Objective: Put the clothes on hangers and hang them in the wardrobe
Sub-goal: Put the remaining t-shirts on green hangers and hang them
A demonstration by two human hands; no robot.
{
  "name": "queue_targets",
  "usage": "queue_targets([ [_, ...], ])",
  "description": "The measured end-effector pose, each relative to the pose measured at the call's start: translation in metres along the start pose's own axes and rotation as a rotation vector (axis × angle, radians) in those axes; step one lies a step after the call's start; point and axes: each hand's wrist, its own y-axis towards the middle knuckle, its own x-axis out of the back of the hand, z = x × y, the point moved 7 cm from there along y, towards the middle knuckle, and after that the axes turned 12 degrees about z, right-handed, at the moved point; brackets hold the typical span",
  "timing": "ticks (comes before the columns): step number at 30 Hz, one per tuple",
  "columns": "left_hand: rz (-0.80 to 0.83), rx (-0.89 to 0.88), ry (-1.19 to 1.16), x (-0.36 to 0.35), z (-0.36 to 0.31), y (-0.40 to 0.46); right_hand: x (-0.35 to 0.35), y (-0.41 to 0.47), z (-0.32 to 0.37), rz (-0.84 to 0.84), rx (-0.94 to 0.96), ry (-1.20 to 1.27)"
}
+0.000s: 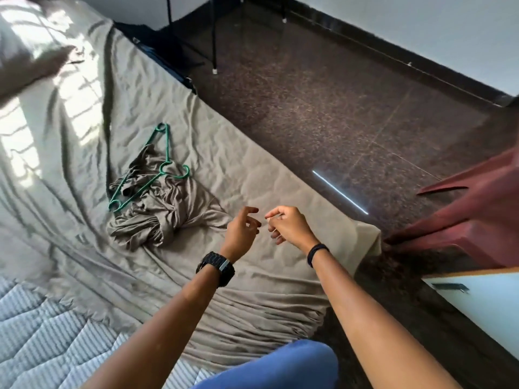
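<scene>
Both my hands hang in the air over the bed (84,136), close together near its right edge, and neither holds anything. My left hand (242,230), with the watch (217,267) on its wrist, has its fingers loosely curled; my right hand (288,223), with a black band (316,254) on its wrist, also has loose fingers, thumb and forefinger nearly meeting, though I cannot tell if they touch. The cloth (160,211) lies crumpled in a heap on the sheet, left of my hands and well in from the right edge. Two green hangers (146,175) lie on the heap's far side, partly on the cloth and partly on the sheet, their long axes running from near-left to far-right; one hook points toward the right edge. A red stool (477,214) stands on the floor (323,108) at right.
</scene>
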Motion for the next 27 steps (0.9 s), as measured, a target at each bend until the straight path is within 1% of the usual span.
queue_targets([
  [5, -0.101, 0.0, 0.121, 0.039, 0.07, 0.029, -0.067, 0.07, -0.024, 0.076, 0.078, -0.107],
  [9, -0.191, -0.033, 0.302, 0.073, 0.121, 0.055, -0.114, 0.113, -0.035, 0.101, 0.157, -0.257],
  [12, -0.281, 0.004, 0.503, 0.103, 0.146, 0.065, -0.143, 0.142, -0.031, 0.125, 0.21, -0.423],
  [14, -0.26, 0.087, 0.695, 0.121, 0.166, 0.076, -0.162, 0.157, -0.027, 0.152, 0.22, -0.469],
  [16, -0.207, 0.152, 0.77, 0.129, 0.183, 0.084, -0.175, 0.171, -0.032, 0.178, 0.197, -0.539],
  [18, -0.219, 0.093, 0.822, 0.138, 0.189, 0.089, -0.183, 0.184, -0.037, 0.121, 0.161, -0.575],
  [19, -0.241, 0.038, 0.847, 0.144, 0.187, 0.088, -0.184, 0.188, -0.037, 0.057, 0.157, -0.554],
  [21, -0.229, -0.067, 0.84, 0.15, 0.186, 0.088, -0.178, 0.184, -0.034, -0.075, 0.149, -0.518],
  [24, -0.116, -0.234, 0.741, 0.15, 0.181, 0.088, -0.16, 0.17, -0.028, -0.164, 0.116, -0.492],
  [27, 0.105, -0.359, 0.61, 0.143, 0.171, 0.086, -0.127, 0.158, -0.019, -0.304, 0.059, -0.566],
])
